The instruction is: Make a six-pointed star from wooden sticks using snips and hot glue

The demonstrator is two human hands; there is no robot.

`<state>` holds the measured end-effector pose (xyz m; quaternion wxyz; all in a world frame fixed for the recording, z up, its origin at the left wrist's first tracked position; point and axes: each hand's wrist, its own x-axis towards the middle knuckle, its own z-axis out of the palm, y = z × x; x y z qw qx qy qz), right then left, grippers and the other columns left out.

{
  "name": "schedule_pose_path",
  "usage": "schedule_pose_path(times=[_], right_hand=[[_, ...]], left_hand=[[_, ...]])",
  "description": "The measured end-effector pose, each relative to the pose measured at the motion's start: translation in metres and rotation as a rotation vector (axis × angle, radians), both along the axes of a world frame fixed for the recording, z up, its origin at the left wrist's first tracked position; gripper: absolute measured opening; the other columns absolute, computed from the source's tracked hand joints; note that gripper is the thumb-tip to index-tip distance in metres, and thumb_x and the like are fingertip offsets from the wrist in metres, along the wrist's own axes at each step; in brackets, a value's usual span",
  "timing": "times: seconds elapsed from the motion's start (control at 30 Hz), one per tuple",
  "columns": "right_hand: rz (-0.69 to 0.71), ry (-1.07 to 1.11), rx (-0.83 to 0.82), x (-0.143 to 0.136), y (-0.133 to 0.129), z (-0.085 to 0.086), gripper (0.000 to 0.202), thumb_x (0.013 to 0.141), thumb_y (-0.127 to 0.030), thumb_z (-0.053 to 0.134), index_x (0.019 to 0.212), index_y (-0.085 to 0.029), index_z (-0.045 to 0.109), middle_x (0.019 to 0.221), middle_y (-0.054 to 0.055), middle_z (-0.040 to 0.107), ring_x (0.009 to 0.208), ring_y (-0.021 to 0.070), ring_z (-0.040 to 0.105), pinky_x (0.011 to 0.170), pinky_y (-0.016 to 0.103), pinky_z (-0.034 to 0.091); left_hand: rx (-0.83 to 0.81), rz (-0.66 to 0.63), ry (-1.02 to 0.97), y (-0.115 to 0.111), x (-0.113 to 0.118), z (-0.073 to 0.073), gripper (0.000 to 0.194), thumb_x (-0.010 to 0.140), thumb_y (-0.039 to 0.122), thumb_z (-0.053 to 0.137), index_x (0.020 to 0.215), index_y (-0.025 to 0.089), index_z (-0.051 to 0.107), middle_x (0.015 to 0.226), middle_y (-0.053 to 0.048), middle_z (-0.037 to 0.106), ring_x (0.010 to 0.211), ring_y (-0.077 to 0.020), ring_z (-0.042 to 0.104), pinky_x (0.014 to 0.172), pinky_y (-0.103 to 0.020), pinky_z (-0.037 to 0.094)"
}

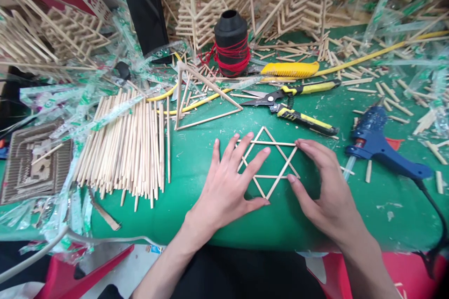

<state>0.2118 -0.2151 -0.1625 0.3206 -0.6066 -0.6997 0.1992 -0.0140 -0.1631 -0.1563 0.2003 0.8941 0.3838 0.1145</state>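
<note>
A six-pointed star of thin wooden sticks [277, 177] lies flat on the green table, made of two overlapping triangles. My left hand [229, 180] rests over its left side with fingers spread, the thumb by the bottom corner. At the right side, my right hand [326, 182] curves around the star, index fingertip at the upper right corner and thumb at the lower right one. Its fingers are apart. A separate stick triangle [210, 119] stands farther back, near a pile of loose sticks [122, 149] on the left.
Yellow-black pruning shears [291, 103] lie behind the star. A blue glue gun [382, 145] with a cord is at right. Farther back are a black spool with red thread [231, 44], a yellow-handled cutter [290, 69], stick offcuts and plastic wrap. A cardboard tray [63, 163] sits left.
</note>
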Motion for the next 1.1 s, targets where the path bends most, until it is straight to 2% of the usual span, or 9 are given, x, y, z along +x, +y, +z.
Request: schedule_pose_path(times=[0.6,0.87,1.1], right_hand=[[-0.010,0.005,0.014,0.000,0.001,-0.002,0.066,0.093,-0.018,0.061,0.154,-0.020,0.038,0.148,0.017,0.051,0.144,0.0282,0.045,0.122,0.049,0.037],[-0.008,0.050,0.005,0.006,0.009,-0.004,0.070,0.092,-0.019,0.063,0.156,-0.023,0.035,0.153,0.015,0.046,0.148,0.0287,0.042,0.124,0.050,0.038],[-0.021,0.098,-0.062,0.006,0.012,-0.007,0.069,0.094,-0.019,0.062,0.156,-0.027,0.034,0.152,0.013,0.047,0.144,0.0299,0.048,0.122,0.054,0.040]], left_hand=[[-0.001,0.004,-0.014,-0.002,-0.002,0.000,0.099,0.081,0.050,0.082,0.160,0.023,0.030,0.169,-0.023,0.026,0.156,-0.0427,0.027,0.122,-0.075,0.018],[-0.014,0.016,-0.026,-0.002,-0.002,0.001,0.098,0.080,0.051,0.083,0.160,0.023,0.033,0.168,-0.022,0.027,0.157,-0.0467,0.020,0.121,-0.077,0.019],[-0.002,0.028,-0.018,-0.006,-0.002,0.002,0.098,0.080,0.050,0.083,0.159,0.022,0.032,0.168,-0.024,0.028,0.156,-0.0470,0.024,0.120,-0.078,0.020]])
